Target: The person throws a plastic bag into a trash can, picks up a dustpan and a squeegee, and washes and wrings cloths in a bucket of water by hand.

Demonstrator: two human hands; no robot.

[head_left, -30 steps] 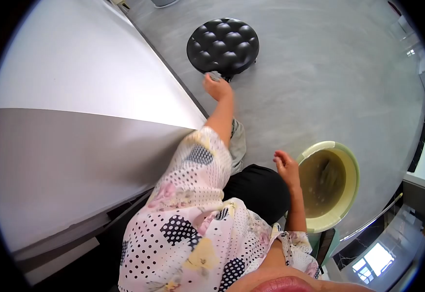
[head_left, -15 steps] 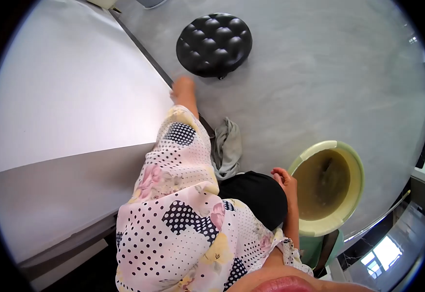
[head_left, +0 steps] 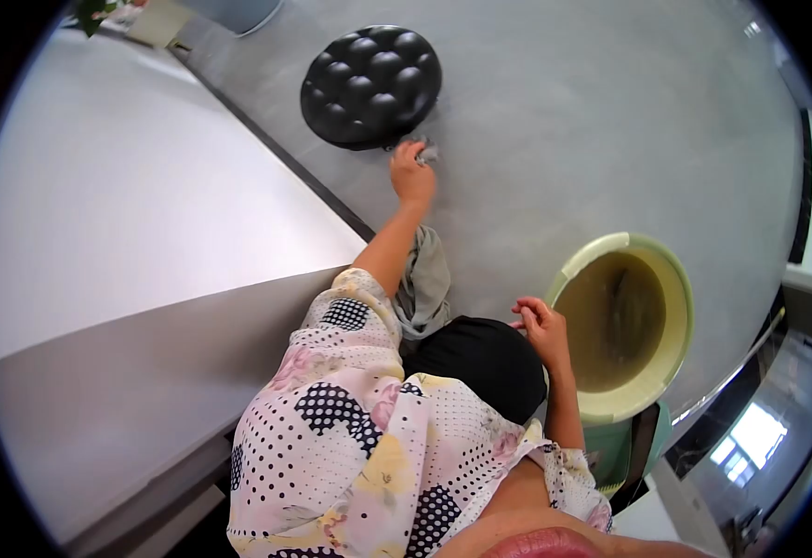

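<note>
"Where's our L hand (head_left: 412,172)?"
"Nr edge of rd blk leather-look tufted stool (head_left: 371,86), gripping small grey crumpled cloth (head_left: 430,152)."
"And our R hand (head_left: 545,333)?"
"Part-open, fingers loosely curled, beside rd pale-green plastic bucket (head_left: 678,330) w/ murky brown water (head_left: 601,325)."

Grey floor (head_left: 554,139) (faintly mottled) — white panel (head_left: 145,205) left — window glare (head_left: 750,442) right.

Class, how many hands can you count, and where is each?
2. The left hand holds a crumpled grey cloth by the near edge of the black tufted stool; the right hand is beside the yellow-green tub. No other hand shows.
</note>
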